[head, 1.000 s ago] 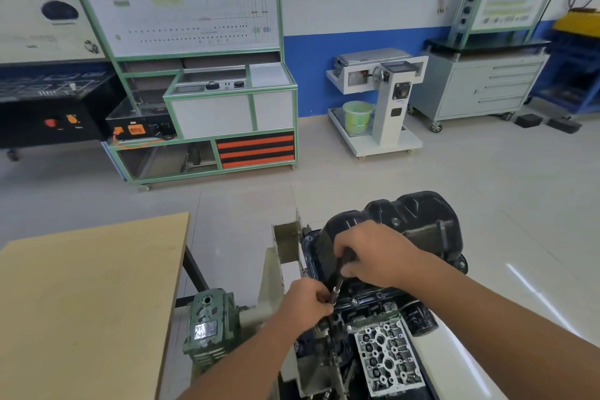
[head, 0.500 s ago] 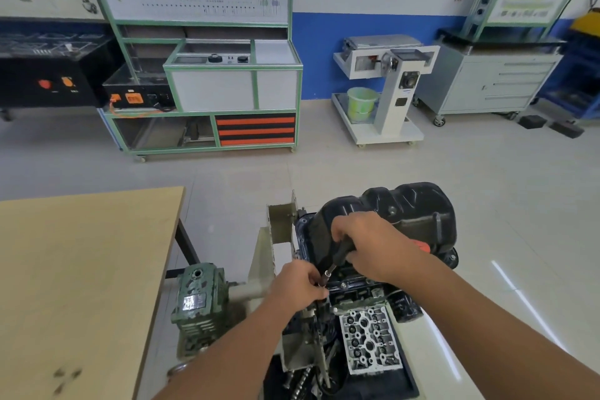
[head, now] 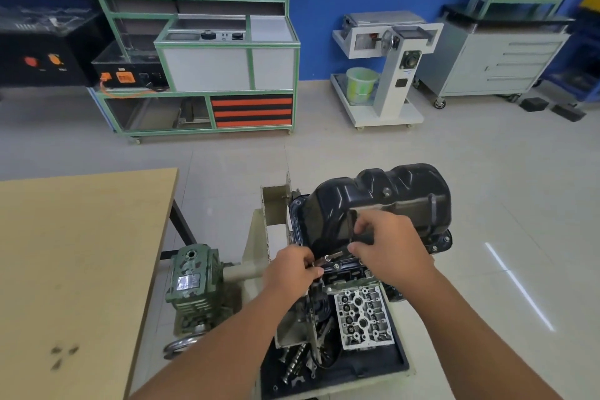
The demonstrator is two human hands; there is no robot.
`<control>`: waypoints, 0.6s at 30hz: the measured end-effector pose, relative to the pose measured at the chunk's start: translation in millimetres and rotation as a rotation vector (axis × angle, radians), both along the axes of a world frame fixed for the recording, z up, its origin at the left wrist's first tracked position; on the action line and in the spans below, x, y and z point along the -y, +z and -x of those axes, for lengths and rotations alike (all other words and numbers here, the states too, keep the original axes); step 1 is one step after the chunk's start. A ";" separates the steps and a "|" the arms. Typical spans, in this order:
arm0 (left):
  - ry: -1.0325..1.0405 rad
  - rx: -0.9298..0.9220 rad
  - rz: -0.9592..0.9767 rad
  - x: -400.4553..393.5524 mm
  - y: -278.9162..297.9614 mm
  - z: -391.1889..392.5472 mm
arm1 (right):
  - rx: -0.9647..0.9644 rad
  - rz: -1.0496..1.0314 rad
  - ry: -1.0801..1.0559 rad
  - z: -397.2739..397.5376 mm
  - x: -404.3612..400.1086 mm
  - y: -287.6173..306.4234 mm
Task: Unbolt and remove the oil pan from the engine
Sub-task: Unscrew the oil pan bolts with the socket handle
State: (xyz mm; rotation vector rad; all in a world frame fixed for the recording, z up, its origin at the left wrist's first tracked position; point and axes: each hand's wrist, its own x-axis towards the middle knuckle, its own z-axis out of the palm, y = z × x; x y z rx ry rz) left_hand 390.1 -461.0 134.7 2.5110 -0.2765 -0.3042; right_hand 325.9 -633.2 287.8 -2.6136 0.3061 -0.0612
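The black oil pan (head: 383, 198) sits on top of the upturned engine (head: 363, 312), which is mounted on a stand. My right hand (head: 389, 250) grips the dark handle of a ratchet wrench against the pan's near side. The wrench's metal head (head: 329, 259) lies over the pan's near flange. My left hand (head: 292, 269) pinches that head end with fingertips right at the flange. The bolt under the tool is hidden. Other flange bolts (head: 435, 248) show along the right rim.
A wooden table (head: 74, 269) stands close on the left. A green gearbox (head: 191, 279) of the stand sits between table and engine. Loose parts lie in the dark tray (head: 396, 364) below the engine. Cabinets and carts line the far wall across open floor.
The view has tilted down. My right hand has swung the wrench handle from upright to lying nearly level along the pan's side. My left hand stays at the tool's head.
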 end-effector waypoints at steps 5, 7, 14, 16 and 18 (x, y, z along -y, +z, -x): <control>-0.003 0.010 0.013 0.1 -3.1 1.3 | 0.031 -0.100 -0.109 19.2 7.5 -14.2; -0.001 0.012 0.035 -0.3 -5.5 2.3 | 0.039 -0.144 -0.132 23.2 10.3 -15.8; -0.035 -0.022 0.184 -4.3 -11.9 2.2 | 0.081 -0.263 -0.173 29.1 14.6 -17.7; -0.045 -0.038 0.299 -6.5 -11.6 2.5 | 0.092 -0.327 -0.205 28.8 18.6 -17.1; -0.004 -0.073 0.431 -9.1 -9.8 2.5 | 0.087 -0.377 -0.241 28.1 21.4 -17.3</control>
